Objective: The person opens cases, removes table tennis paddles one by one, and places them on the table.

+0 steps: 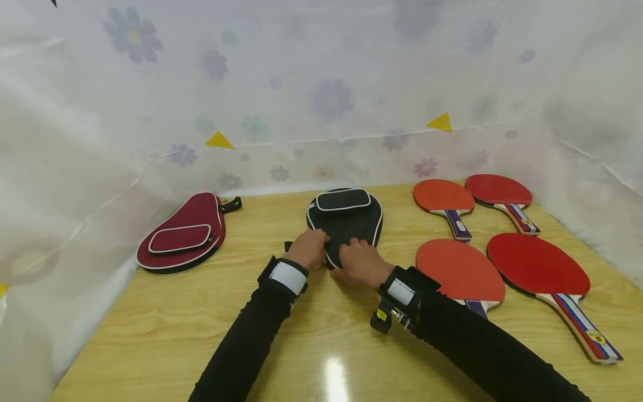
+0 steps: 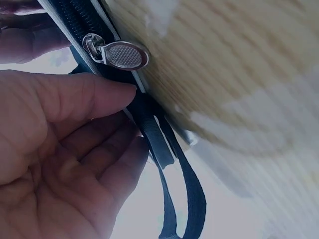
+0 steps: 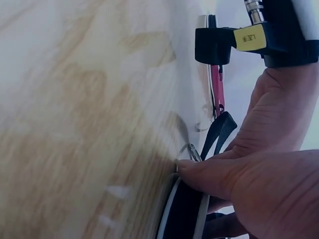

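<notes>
Both hands, left hand (image 1: 307,249) and right hand (image 1: 358,261), pinch the black paddle case (image 1: 346,222) at its zipper pull (image 2: 117,54); an uneven tug could jam the zipper.

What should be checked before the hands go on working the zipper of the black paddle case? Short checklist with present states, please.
1. Left hand grips the narrow end of the black case: ok.
2. Right hand on the same end: ok.
3. Zipper pull pinched: not ok, it lies free.
4. Case flat on the table: ok.
5. Four paddles, nearest, clear of the case: ok.
6. Case contents: cannot tell.
</notes>
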Demonstrator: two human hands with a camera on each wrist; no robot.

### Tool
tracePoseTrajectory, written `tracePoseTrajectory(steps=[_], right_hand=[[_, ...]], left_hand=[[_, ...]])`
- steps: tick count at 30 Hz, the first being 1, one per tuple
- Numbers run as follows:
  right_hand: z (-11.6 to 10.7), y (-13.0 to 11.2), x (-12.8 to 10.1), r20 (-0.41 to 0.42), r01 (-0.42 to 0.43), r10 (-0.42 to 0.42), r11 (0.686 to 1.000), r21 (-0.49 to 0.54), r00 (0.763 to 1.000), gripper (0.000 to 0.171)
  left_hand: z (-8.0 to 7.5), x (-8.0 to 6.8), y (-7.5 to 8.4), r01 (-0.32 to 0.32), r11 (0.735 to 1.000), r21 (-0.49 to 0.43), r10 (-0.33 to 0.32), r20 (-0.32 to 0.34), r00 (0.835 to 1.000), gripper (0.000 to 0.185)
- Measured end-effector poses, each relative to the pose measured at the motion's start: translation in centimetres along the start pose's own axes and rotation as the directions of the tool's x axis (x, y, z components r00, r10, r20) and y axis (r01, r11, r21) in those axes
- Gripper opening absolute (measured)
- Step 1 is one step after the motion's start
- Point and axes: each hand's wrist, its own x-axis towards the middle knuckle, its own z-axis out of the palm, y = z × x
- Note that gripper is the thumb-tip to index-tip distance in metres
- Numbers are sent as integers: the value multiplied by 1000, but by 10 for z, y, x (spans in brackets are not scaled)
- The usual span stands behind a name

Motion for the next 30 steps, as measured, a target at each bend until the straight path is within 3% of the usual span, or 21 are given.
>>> tracePoseTrajectory(steps=[14, 19, 23, 26, 30], right_hand=[[-19, 10, 3, 94, 91, -86, 994, -53, 992, 34], [-25, 14, 6, 130, 72, -68, 997, -24, 989, 27], [-27, 16, 8, 161, 62, -61, 998, -3, 985, 24], [-25, 20, 9, 175, 100, -97, 995, -10, 980, 23], [-21, 29, 10, 139, 233, -225, 971, -47, 964, 17]], left_hand=[[-10, -1, 5, 10, 999, 36, -10, 14, 1000, 20], [-14, -2, 9, 1, 999, 48, -1, 6, 1000, 14], [-16, -5, 10, -10, 998, 55, 10, 14, 1000, 21], [-16, -8, 7, -24, 999, 41, 23, 27, 999, 30], [-15, -10, -6, -47, 999, -22, 47, 3, 999, 25]])
